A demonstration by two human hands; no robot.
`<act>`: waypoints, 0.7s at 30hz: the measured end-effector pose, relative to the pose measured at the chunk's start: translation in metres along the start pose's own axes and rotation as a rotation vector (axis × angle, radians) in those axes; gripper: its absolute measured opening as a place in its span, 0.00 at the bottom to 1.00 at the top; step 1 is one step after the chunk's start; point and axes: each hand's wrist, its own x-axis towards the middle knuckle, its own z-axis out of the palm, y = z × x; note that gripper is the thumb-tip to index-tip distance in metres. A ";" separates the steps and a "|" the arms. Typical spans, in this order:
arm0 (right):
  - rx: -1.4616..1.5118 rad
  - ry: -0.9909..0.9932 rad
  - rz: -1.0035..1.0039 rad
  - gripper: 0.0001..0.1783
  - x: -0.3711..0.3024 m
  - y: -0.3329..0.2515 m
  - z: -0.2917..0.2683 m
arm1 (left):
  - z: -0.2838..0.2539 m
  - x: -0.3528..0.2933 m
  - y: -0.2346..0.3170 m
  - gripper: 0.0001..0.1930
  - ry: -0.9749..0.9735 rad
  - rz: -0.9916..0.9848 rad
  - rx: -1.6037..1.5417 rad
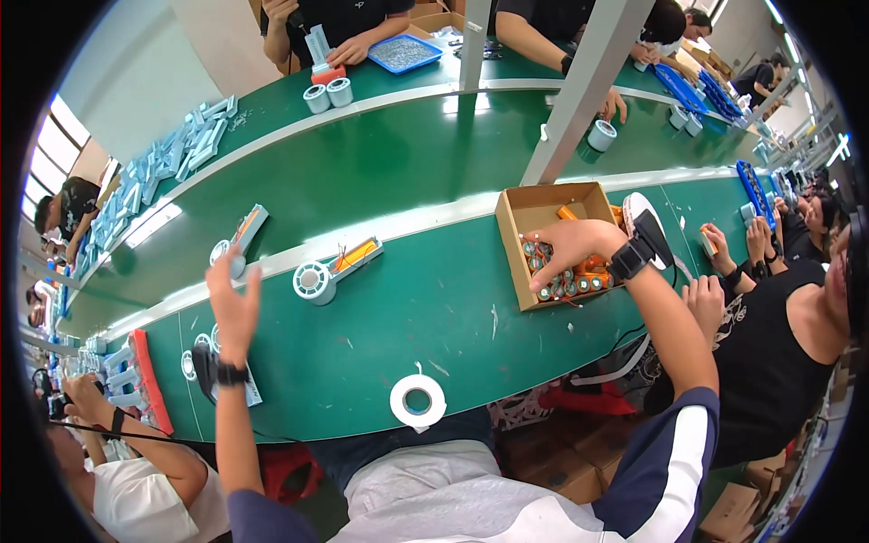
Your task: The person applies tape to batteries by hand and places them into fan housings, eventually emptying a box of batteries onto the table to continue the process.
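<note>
Left hand (237, 312), in the head view, is free, fingers spread, just beside a pale-blue housing (256, 223); the right hand (579, 242), its grip unclear, hovers over orange batteries (570, 289) in a cardboard box (513, 262). Another housing (314, 282) lies on the worktop (380, 339) between them.

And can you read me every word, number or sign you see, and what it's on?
There are none I can read.
Black shirt across the bench: tiny pale mark, too small to read.
Black sleeveless top at right: pale pattern, too blurred to tell if it's letters.
Cardboard box, orange cells, white tape roll: no readable print.
</note>
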 end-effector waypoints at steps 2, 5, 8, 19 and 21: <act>0.015 -0.057 0.029 0.68 -0.003 -0.002 -0.008 | -0.004 -0.037 0.047 0.22 -0.126 0.019 -0.154; -0.032 -0.051 0.026 0.66 -0.004 -0.003 -0.006 | 0.010 -0.068 0.105 0.25 -0.371 0.065 -0.366; -0.135 0.031 0.000 0.59 -0.008 0.009 -0.012 | 0.057 -0.072 0.150 0.27 -0.606 -0.083 -0.674; 0.108 1.035 0.463 0.20 -0.004 0.120 0.063 | 0.275 0.029 0.278 0.30 -0.882 -0.474 -0.475; 0.098 1.132 0.449 0.19 -0.002 0.106 0.063 | 0.266 0.028 0.245 0.21 -0.737 -0.167 -0.545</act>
